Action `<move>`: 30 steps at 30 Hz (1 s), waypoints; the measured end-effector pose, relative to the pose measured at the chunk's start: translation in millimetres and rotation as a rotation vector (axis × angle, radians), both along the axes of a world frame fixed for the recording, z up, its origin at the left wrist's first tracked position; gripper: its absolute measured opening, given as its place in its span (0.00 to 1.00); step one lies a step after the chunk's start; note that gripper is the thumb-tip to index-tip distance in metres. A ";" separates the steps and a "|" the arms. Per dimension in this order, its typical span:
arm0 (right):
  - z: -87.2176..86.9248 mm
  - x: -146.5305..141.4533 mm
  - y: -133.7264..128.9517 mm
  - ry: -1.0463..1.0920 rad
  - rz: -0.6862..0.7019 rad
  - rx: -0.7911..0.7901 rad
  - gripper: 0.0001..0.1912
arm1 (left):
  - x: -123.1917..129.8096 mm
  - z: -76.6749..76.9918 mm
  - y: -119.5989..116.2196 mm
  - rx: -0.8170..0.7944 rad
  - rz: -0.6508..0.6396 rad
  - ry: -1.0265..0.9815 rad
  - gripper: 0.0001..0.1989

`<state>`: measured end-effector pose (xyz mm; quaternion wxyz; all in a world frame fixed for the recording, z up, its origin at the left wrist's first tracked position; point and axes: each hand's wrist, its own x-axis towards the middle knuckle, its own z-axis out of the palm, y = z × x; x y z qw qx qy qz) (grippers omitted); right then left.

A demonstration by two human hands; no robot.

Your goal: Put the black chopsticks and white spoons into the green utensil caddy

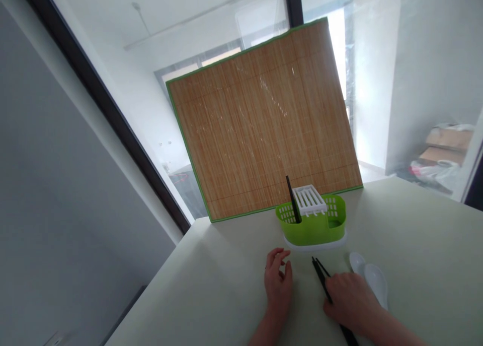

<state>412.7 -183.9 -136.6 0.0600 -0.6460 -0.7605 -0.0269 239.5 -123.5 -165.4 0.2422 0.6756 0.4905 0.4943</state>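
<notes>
My right hand (349, 300) is closed around several black chopsticks (320, 275), low over the white table. Their tips point away toward the basket, and their other ends run out below my hand. My left hand (278, 280) rests to the left with fingers loosely bent and apart, nothing in it. Beyond both hands stands a green cutlery basket (309, 232) with a white slatted rack (310, 200) across its middle. One black chopstick (293, 200) leans upright in its left compartment. White spoons (376, 280) lie just right of my right hand, partly hidden by it.
A bamboo mat (264, 124) with green edging leans against the glass behind the basket. The white table (219, 285) ends at a slanting left edge beside a grey wall (75, 159). Cardboard and plastic bags (441, 154) sit beyond the glass at right.
</notes>
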 end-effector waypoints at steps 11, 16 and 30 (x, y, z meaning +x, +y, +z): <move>-6.3 -7.1 -0.5 0.048 0.000 0.106 0.09 | 3.0 1.9 -5.5 -0.027 -0.084 0.027 0.14; -7.5 -2.7 1.5 0.028 0.010 0.089 0.09 | 3.6 1.8 -4.9 -0.031 -0.100 0.031 0.14; 2.2 29.1 22.1 0.268 0.066 -0.070 0.14 | 5.2 3.3 -7.7 -0.178 -0.156 0.014 0.12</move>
